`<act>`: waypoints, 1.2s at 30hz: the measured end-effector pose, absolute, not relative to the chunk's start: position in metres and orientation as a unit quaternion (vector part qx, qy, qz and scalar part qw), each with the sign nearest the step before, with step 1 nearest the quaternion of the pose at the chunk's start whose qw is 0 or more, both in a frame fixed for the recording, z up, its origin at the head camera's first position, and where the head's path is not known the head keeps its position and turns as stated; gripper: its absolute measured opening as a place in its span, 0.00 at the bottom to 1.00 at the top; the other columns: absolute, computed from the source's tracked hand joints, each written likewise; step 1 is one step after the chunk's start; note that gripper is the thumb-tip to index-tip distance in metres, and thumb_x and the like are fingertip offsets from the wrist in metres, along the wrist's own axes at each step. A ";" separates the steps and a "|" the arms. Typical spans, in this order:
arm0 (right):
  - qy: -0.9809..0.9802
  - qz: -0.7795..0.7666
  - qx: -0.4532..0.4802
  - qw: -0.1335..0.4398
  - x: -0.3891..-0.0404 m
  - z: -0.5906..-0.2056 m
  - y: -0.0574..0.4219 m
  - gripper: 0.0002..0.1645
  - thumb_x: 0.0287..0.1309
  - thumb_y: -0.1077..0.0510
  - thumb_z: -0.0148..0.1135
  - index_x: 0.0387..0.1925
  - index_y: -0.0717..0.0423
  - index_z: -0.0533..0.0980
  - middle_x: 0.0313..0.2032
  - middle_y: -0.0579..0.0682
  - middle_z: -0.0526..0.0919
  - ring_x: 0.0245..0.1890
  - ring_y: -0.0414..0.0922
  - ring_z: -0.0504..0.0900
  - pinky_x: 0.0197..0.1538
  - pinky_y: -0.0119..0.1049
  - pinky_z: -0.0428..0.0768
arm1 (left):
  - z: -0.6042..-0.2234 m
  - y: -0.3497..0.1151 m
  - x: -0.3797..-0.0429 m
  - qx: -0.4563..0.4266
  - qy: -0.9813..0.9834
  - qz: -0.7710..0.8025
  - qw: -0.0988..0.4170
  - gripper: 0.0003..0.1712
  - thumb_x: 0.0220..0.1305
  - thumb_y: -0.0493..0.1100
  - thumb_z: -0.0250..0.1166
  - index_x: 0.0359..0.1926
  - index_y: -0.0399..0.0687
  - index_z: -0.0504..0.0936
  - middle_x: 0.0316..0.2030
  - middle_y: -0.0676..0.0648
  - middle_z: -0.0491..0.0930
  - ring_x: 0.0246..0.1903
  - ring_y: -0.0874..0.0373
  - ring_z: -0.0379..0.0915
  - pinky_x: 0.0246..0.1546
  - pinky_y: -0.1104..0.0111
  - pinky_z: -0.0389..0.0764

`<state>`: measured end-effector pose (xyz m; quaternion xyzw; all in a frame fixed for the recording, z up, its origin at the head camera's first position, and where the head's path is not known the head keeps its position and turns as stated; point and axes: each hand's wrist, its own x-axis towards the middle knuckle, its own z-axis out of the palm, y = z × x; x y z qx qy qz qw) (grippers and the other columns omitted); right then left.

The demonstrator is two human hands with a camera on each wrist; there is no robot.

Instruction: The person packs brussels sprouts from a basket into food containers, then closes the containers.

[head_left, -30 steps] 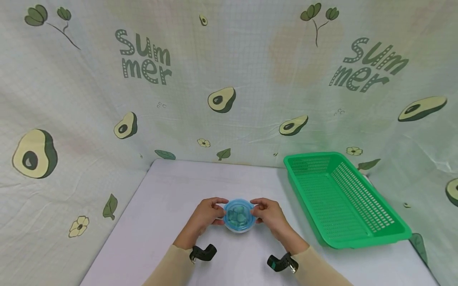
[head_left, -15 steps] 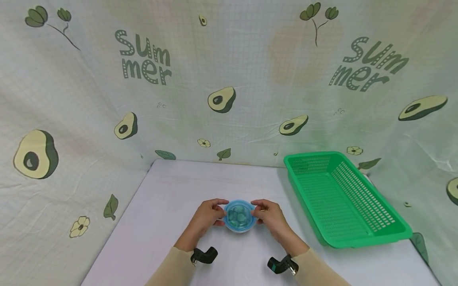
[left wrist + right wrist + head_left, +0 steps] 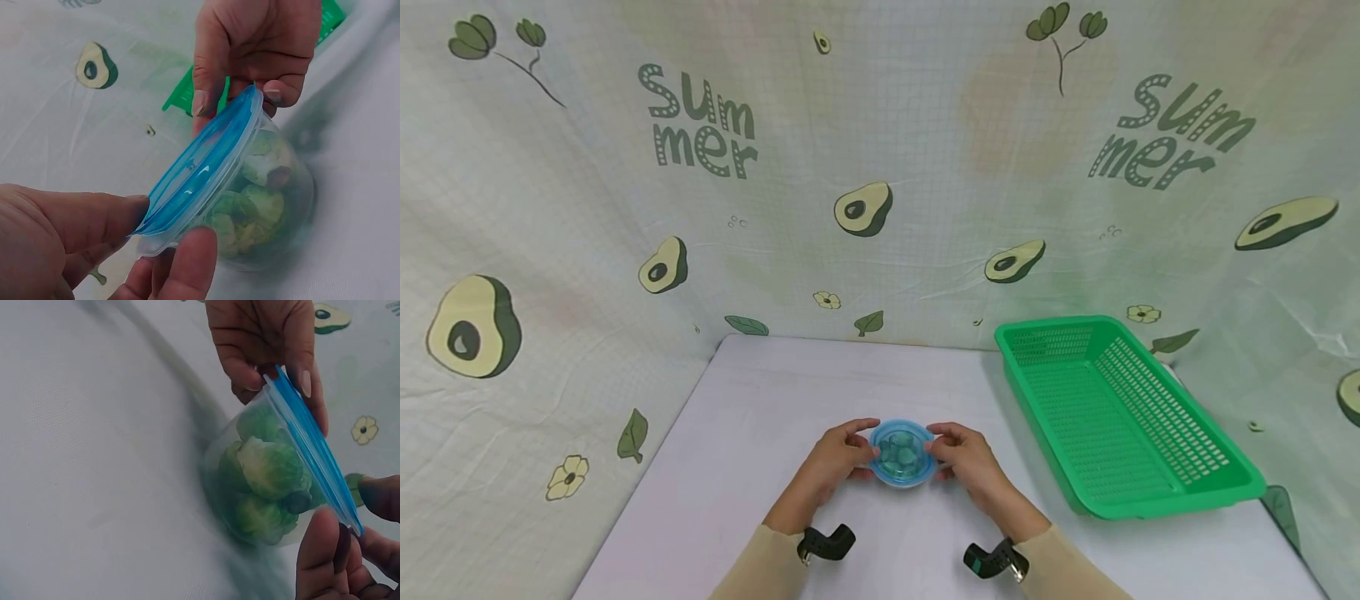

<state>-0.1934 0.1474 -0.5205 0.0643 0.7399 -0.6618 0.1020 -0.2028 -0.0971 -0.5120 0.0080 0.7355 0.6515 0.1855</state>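
Note:
A clear round bowl (image 3: 294, 206) with a translucent blue lid (image 3: 902, 454) is between my two hands, above or on the white table. Several Brussels sprouts (image 3: 269, 469) show through its wall. My left hand (image 3: 838, 457) pinches the left rim, thumb on top of the lid and fingers under the bowl's edge. My right hand (image 3: 964, 458) grips the opposite rim in the same way. In the right wrist view the lid lies along the bowl's rim; whether it is sealed all round I cannot tell. The bowl's base is hard to make out.
A green plastic basket (image 3: 1071, 454) with slotted walls stands on the table's right side, with nothing seen in it. The white table (image 3: 775, 400) is bounded at the back and sides by a hanging cloth (image 3: 925, 167) printed with avocados.
Both hands stay at the bowl's rim. The thumbs have shifted slightly inward over the lid, and less of the bowl's pale front edge shows below it.

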 end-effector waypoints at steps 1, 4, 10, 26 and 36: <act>0.737 -0.664 0.061 0.108 -0.193 -0.521 0.148 0.23 0.66 0.65 0.67 0.61 0.65 0.79 0.36 0.51 0.78 0.31 0.43 0.79 0.33 0.40 0.87 | -0.512 -0.097 -0.203 0.008 0.731 0.656 0.189 0.32 0.67 0.33 0.70 0.71 0.42 0.77 0.40 0.44 0.73 0.35 0.56 0.78 0.44 0.53 0.92; 0.730 -0.671 0.049 0.122 -0.192 -0.520 0.149 0.27 0.66 0.65 0.67 0.65 0.66 0.77 0.37 0.51 0.78 0.30 0.43 0.81 0.33 0.40 0.88 | -0.513 -0.098 -0.202 0.009 0.721 0.665 0.194 0.31 0.68 0.33 0.69 0.72 0.41 0.76 0.39 0.45 0.73 0.36 0.57 0.82 0.42 0.55 0.92; 0.718 -0.682 0.040 0.133 -0.192 -0.520 0.152 0.31 0.66 0.66 0.68 0.69 0.65 0.74 0.38 0.51 0.76 0.29 0.43 0.81 0.33 0.39 0.88 | -0.514 -0.099 -0.202 0.006 0.710 0.675 0.200 0.31 0.70 0.32 0.68 0.72 0.41 0.76 0.38 0.45 0.74 0.35 0.57 0.84 0.39 0.61 0.92; 0.702 -0.700 0.054 0.120 -0.192 -0.522 0.147 0.29 0.65 0.70 0.65 0.68 0.67 0.75 0.36 0.50 0.72 0.29 0.42 0.77 0.31 0.37 0.89 | -0.517 -0.098 -0.207 -0.007 0.696 0.686 0.214 0.30 0.71 0.32 0.66 0.73 0.44 0.76 0.35 0.46 0.75 0.31 0.58 0.80 0.35 0.66 0.91; 0.692 -0.710 0.073 0.108 -0.189 -0.524 0.143 0.28 0.63 0.71 0.66 0.65 0.68 0.77 0.36 0.51 0.73 0.29 0.43 0.77 0.29 0.36 0.87 | -0.520 -0.098 -0.207 0.005 0.697 0.689 0.201 0.29 0.71 0.32 0.65 0.72 0.41 0.77 0.31 0.48 0.75 0.27 0.59 0.75 0.32 0.67 0.90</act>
